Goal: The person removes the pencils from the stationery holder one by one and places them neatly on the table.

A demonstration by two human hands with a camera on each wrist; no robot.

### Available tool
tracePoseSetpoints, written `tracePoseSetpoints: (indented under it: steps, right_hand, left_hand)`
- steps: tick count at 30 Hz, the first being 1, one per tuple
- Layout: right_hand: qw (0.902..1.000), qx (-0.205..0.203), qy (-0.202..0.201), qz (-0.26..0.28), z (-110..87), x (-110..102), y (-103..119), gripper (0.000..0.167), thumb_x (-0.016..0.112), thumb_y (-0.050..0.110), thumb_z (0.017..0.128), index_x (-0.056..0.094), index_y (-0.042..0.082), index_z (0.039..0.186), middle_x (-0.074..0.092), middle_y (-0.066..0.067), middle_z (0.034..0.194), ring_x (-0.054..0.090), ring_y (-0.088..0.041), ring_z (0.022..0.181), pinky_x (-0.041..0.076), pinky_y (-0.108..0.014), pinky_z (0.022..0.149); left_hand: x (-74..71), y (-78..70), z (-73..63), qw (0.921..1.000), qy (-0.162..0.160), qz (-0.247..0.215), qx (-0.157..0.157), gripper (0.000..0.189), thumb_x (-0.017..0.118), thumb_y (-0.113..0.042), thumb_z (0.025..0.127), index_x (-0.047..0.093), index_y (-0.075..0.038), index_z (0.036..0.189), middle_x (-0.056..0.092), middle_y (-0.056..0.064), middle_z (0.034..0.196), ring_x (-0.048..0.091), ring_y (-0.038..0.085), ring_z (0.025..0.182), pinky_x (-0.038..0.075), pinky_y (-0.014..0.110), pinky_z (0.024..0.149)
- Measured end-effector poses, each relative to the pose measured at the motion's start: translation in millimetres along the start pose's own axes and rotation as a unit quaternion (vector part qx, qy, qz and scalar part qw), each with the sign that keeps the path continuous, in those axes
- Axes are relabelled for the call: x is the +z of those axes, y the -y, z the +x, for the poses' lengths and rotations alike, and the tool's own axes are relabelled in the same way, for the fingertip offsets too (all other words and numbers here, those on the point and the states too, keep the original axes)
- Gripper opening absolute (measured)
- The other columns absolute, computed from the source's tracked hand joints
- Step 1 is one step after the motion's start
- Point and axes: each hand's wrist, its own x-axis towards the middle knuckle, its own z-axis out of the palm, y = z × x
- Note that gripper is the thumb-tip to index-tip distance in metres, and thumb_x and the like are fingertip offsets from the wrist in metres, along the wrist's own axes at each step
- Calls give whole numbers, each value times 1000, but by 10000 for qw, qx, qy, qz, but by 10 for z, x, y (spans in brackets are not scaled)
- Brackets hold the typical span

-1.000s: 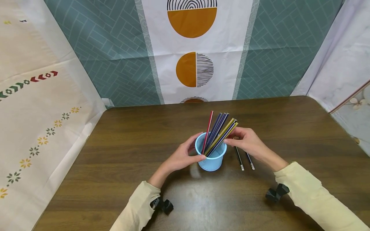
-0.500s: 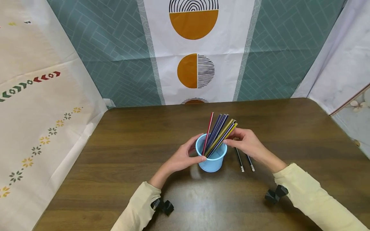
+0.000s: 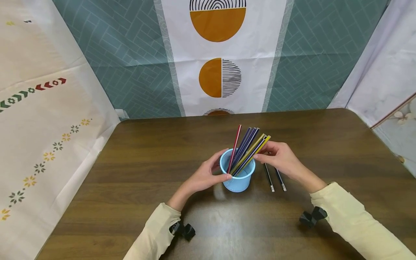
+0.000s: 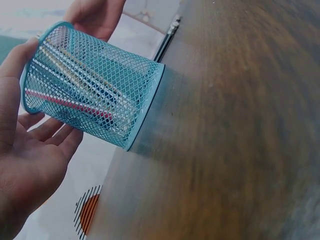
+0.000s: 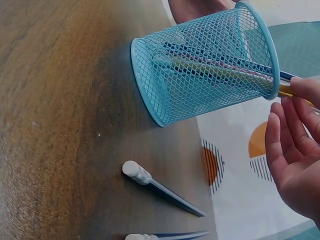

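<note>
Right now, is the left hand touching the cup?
Touching: in the head view, the left hand has its thumb on the cup at the rim.

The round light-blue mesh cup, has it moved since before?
No, measured against the far edge of the brown wooden table, the cup hasn't shifted any way.

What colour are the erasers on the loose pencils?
White; the erasers show best in the right wrist view.
</note>
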Motion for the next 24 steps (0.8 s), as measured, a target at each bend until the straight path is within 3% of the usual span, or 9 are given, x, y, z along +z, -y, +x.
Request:
tracePoseSetpoints:
  steps: [5,16,20,24]
  right_hand:
    - [9999,-48,64,101,-9,-32,18,21,71,4,87,66,-8,104,68,-15,88,63,-25,70,56,-33,65]
    - [9994,-90,78,311,-43,-123,92,28,67,3,90,61,-12,113,66,-25,103,68,-25,77,57,-34,71]
    - [9988,-153,74,455,-42,-144,105,28,67,2,90,60,-13,113,66,-25,103,69,-19,78,57,-32,70]
    - [9984,-219,-6,518,-34,-156,107,24,67,2,90,61,-12,108,67,-23,99,70,-23,78,57,-34,67]
  left_hand:
    - [1,-6,3,10000,6,3,-31,80,75,-28,86,30,-8,151,41,12,146,45,24,130,38,36,105]
    - [7,1,20,10000,-7,-25,20,76,73,-12,87,31,-8,150,41,12,146,44,24,131,38,35,105]
    - [0,-1,16,10000,10,-14,-14,77,73,-14,87,30,-8,150,41,11,147,43,23,131,38,35,105]
    - [-1,-5,13,10000,11,3,-37,77,74,-18,87,30,-9,151,40,11,147,43,23,131,38,35,105]
